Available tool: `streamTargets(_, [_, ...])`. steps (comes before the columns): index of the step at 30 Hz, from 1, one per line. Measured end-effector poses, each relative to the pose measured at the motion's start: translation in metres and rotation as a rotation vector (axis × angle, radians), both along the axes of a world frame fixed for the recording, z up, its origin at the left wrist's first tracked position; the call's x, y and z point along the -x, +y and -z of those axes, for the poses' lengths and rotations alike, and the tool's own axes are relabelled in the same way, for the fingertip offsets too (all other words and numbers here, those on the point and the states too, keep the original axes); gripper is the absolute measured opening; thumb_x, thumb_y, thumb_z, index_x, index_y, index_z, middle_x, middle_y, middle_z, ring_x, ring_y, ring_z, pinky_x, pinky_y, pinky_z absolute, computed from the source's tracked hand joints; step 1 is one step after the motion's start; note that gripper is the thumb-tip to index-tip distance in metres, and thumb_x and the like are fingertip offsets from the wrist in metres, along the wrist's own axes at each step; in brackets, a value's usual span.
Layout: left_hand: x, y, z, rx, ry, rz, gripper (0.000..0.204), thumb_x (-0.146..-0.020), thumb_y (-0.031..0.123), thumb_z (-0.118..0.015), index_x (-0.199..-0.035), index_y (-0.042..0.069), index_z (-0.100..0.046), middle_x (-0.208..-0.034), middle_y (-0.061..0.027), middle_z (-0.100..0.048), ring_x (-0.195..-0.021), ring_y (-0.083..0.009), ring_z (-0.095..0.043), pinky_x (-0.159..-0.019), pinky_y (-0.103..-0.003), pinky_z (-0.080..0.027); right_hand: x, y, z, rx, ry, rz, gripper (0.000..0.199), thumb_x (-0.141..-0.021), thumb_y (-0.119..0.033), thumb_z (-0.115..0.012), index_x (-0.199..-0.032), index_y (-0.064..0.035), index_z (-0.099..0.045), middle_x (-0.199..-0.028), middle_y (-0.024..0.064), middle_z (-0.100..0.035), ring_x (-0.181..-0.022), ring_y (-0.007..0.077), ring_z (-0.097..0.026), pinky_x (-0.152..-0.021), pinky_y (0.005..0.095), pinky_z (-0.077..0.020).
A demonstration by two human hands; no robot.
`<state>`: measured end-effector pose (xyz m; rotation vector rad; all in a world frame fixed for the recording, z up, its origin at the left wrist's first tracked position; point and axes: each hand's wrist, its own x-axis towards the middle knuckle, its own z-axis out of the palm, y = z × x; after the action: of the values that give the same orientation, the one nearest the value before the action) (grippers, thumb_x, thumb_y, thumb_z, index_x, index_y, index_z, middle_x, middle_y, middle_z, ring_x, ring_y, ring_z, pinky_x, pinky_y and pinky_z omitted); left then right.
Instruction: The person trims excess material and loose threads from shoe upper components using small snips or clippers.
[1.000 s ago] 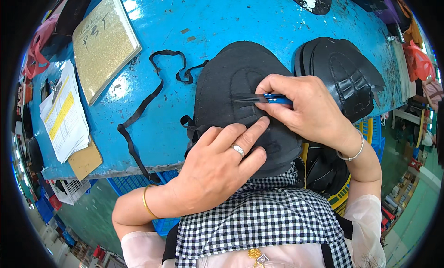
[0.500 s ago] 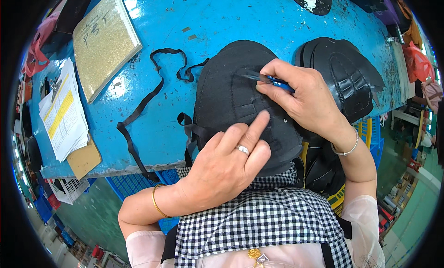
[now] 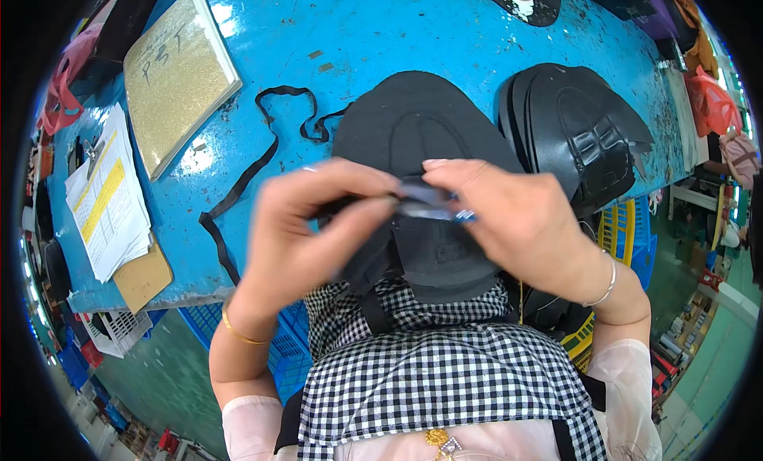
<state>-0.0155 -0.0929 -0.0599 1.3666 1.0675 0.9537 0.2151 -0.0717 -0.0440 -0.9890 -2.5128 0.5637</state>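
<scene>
A rounded black moulded pad (image 3: 422, 111), with an arched stitched outline, lies over the near table edge and my checked apron. In my right hand (image 3: 517, 222) are small blue-handled thread snips (image 3: 462, 215), their metal blades blurred above the pad. Close to the blades, my left hand (image 3: 306, 230) pinches thumb and finger together; what lies between them is too blurred to tell. A narrow black elastic strap (image 3: 253, 181) trails across the table on the left, one end reaching the pad's far left edge.
Several glossy black pads (image 3: 568, 127) are stacked at the right. To the left lie a gold notebook (image 3: 179, 79) and papers on a clipboard (image 3: 110, 207). Blue and yellow plastic baskets (image 3: 624, 230) stand under the table (image 3: 381, 32).
My left hand has lifted off the pad and moved left and up, its fingers now pinched. My right hand has lowered slightly, bringing the snips toward those fingers. The pad has shifted slightly.
</scene>
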Motion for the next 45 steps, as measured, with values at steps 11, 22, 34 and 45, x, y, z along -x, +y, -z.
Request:
streamTargets(11, [0.072,0.039,-0.046,-0.316,0.066,-0.353,0.020,-0.097,0.010,-0.055,-0.112,-0.002,-0.059,-0.073,-0.0043,-0.066,-0.049,-0.0009,-0.036,-0.047,-0.015,-0.026,0.026,-0.023,0.006,-0.441,-0.310,0.023,0.015,-0.076,-0.008,-0.062,-0.086,0.0021,-0.059,-0.091,0.0246,-0.070,-0.044,0.0082,-0.054,-0.037,0.0232,-0.0429])
streamTargets(22, [0.016,0.076,-0.058,-0.055,0.306,0.298,0.018,-0.086,0.007,-0.069,-0.100,0.003,-0.058,-0.070,-0.0039,-0.070,-0.059,-0.0013,-0.055,-0.054,-0.015,-0.037,-0.184,0.002,-0.002,0.353,1.031,1.093,0.033,-0.101,-0.018,-0.051,-0.128,0.0003,-0.056,-0.117,0.0053,-0.063,-0.099,0.0159,-0.065,-0.088,0.0291,-0.0523])
streamTargets(34, [-0.026,0.084,-0.031,-0.033,0.608,0.797,0.010,-0.074,0.011,-0.075,-0.082,0.005,-0.073,-0.078,-0.0052,-0.070,-0.068,-0.0176,-0.066,-0.062,-0.027,-0.053,-0.105,-0.014,-0.025,0.486,0.577,0.631,0.022,-0.101,-0.013,-0.048,-0.119,-0.0003,-0.053,-0.078,-0.0019,-0.050,-0.060,0.0010,-0.040,-0.051,0.0159,-0.0302])
streamTargets(45, [-0.030,0.078,-0.021,-0.358,0.770,0.655,0.015,-0.071,0.020,-0.078,-0.078,0.008,-0.070,-0.067,-0.0103,-0.064,-0.063,-0.0258,-0.063,-0.057,-0.033,-0.047,-0.035,0.025,-0.005,0.132,-0.050,-0.198,0.019,-0.074,-0.009,-0.070,-0.085,-0.0096,-0.055,-0.074,0.0033,-0.059,-0.063,0.0232,-0.061,-0.051,0.0355,-0.0472])
